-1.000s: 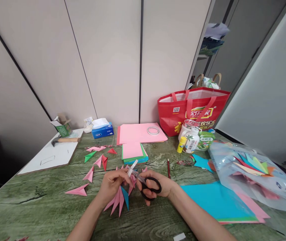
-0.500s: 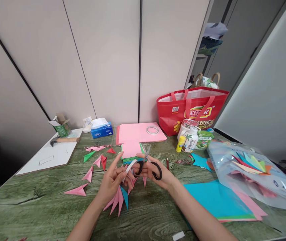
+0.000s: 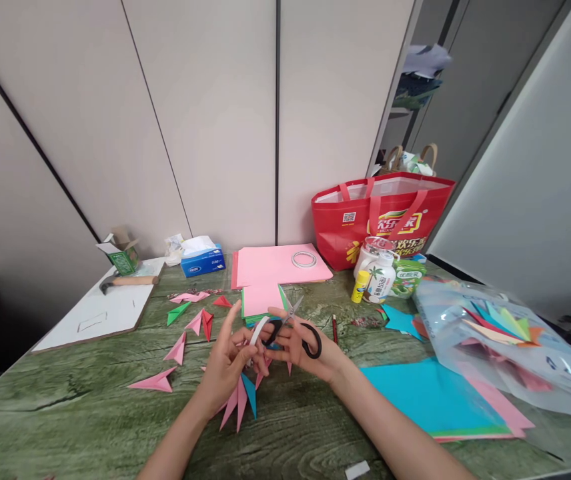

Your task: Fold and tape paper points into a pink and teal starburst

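My left hand [image 3: 225,367] pinches a curved white strip [image 3: 259,329] that looks like tape, thumb against fingers and the index finger raised. A pair of scissors [image 3: 320,345] with black handles hangs in my right hand [image 3: 298,353], its loops around or against the fingers and the blades pointing away, slightly apart. The fingertips of both hands come close together near the strip; whether the right ones touch it is hard to see. Under my hands lie folded pink paper pieces [image 3: 239,405] and a blue one [image 3: 249,393], partly hidden.
Loose folded pieces [image 3: 155,380] lie to the left. Behind my hands sits a stack of small paper squares [image 3: 261,300]; farther back are pink sheets [image 3: 265,263] with rings. Blue sheets [image 3: 425,400], a plastic bag [image 3: 445,313], a glue stick [image 3: 360,287] and a red bag [image 3: 335,233] stand right.
My right hand has shifted slightly left with the scissors, toward the white strip. The left hand has moved a little to the right, and its hold on the strip is kept.
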The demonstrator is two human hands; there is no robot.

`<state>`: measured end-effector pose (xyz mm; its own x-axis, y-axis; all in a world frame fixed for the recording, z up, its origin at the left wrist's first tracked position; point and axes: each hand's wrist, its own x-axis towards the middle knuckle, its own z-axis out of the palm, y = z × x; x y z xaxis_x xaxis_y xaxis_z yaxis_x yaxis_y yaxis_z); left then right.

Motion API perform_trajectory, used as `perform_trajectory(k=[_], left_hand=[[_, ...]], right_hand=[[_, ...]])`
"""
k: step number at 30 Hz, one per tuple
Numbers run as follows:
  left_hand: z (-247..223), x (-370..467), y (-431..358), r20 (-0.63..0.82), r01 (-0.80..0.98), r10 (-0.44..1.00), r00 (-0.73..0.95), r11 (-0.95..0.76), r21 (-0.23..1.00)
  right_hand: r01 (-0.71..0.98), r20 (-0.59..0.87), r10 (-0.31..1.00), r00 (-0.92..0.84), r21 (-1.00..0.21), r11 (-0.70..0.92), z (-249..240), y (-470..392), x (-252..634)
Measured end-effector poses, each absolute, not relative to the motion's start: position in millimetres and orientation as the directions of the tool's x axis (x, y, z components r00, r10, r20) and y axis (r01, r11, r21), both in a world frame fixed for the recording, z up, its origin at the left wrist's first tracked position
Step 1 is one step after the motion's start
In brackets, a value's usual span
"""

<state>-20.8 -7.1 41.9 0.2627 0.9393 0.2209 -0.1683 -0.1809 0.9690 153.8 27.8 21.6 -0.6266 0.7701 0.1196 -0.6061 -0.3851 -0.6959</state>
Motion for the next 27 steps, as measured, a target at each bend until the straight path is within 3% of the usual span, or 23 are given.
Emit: perform_trajectory(k=[14, 22, 27], left_hand=[[38.0, -21.5, -9.7, 0.358, 0.004, 0.908, 0.216, -0.368, 0.93], [43.8, -23.5, -6.4, 0.368, -0.161, 0.908, 0.202, -0.34, 0.927], [40.7, -24.6, -4.3, 0.372, -0.164, 0.924, 0.083, -0.356, 0.92]], right_hand=[[-0.685, 0.078, 0.817, -0.571, -0.594, -0.422, 22.3, 30.3, 154.0], [-0.755, 0.053, 0.862, -0.504, -0.512, -0.41, 24.8, 33.8, 154.4], [-0.712, 0.068, 0.837, -0.543, -0.566, -0.416, 25.6, 34.4, 157.9]])
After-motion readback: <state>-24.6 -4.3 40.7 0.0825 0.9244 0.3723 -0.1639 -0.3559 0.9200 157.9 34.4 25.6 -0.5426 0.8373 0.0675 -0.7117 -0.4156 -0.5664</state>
